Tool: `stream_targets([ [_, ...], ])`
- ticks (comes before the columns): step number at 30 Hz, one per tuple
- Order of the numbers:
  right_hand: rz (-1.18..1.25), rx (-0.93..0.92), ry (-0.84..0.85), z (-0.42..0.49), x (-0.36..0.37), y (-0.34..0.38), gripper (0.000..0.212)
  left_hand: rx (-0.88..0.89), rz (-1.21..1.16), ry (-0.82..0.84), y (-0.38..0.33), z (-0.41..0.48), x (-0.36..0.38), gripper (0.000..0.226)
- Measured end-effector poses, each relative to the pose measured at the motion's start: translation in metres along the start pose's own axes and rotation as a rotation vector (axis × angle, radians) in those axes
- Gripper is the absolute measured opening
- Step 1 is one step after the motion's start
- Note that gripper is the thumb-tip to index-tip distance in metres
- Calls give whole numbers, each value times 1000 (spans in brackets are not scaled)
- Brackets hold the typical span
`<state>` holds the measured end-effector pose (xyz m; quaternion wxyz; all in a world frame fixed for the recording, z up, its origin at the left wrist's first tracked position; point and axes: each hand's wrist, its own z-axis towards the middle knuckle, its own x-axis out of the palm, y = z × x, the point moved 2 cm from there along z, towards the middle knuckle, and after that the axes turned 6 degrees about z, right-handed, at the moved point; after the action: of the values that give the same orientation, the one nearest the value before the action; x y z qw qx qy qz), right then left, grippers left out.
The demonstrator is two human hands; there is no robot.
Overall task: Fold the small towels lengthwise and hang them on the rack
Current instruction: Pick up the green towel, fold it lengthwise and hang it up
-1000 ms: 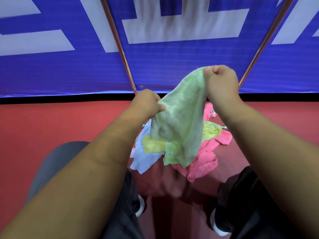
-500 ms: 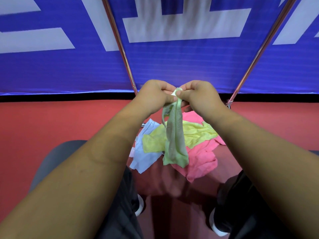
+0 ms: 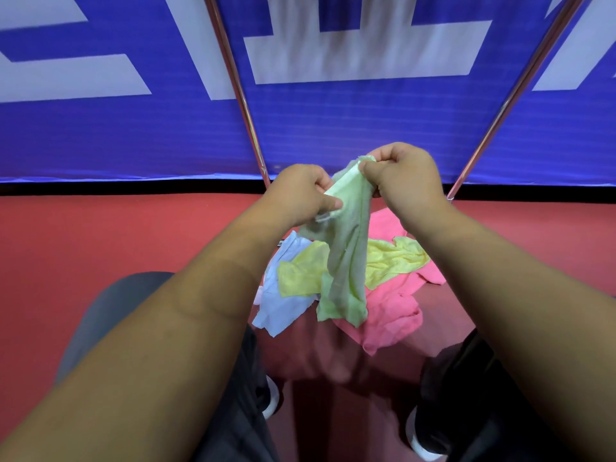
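A light green towel [image 3: 346, 261] hangs folded in a narrow strip in front of me. My left hand [image 3: 301, 191] pinches its upper left edge, and my right hand [image 3: 403, 175] pinches its top corner a little higher. Below it on the red floor lies a heap of towels: a yellow towel [image 3: 390, 258], a pink towel [image 3: 393, 315] and a pale blue towel [image 3: 280, 301]. Two slanted metal rack poles rise behind the hands, the left pole [image 3: 236, 91] and the right pole [image 3: 513, 91].
A blue banner with white lettering [image 3: 333, 121] fills the background behind the poles. The red floor [image 3: 116, 245] spreads to both sides. My knees and dark shoes [image 3: 423, 438] frame the heap from below.
A second ago the towel was spread wide between my hands. They brought its edges together into a narrow strip, and now my hands have drawn slightly apart, the right one higher.
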<state>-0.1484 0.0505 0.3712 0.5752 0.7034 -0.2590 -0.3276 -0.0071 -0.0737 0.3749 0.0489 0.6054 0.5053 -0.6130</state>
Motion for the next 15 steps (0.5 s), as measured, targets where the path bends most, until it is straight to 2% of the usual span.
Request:
stream_targets([
  [3,34,-12,-127,6,-12,2,12,-65,103,-19,12,2,-2,24],
  [5,52,17,-190,8,-21,2,13,-145,-49,-49,21,6,-5,22],
  [8,51,80,-193,9,-29,-3,21,-292,-425,-28,23,5,-6,28],
  [10,19,84,-183,9,-32,-6,29,-325,-587,10,18,4,-6,33],
  [12,16,83,-171,10,-32,-8,29,-315,-670,31,13,3,-5,36],
  [15,-7,54,-118,7,-29,-5,19,-303,-732,25,11,5,-1,39],
])
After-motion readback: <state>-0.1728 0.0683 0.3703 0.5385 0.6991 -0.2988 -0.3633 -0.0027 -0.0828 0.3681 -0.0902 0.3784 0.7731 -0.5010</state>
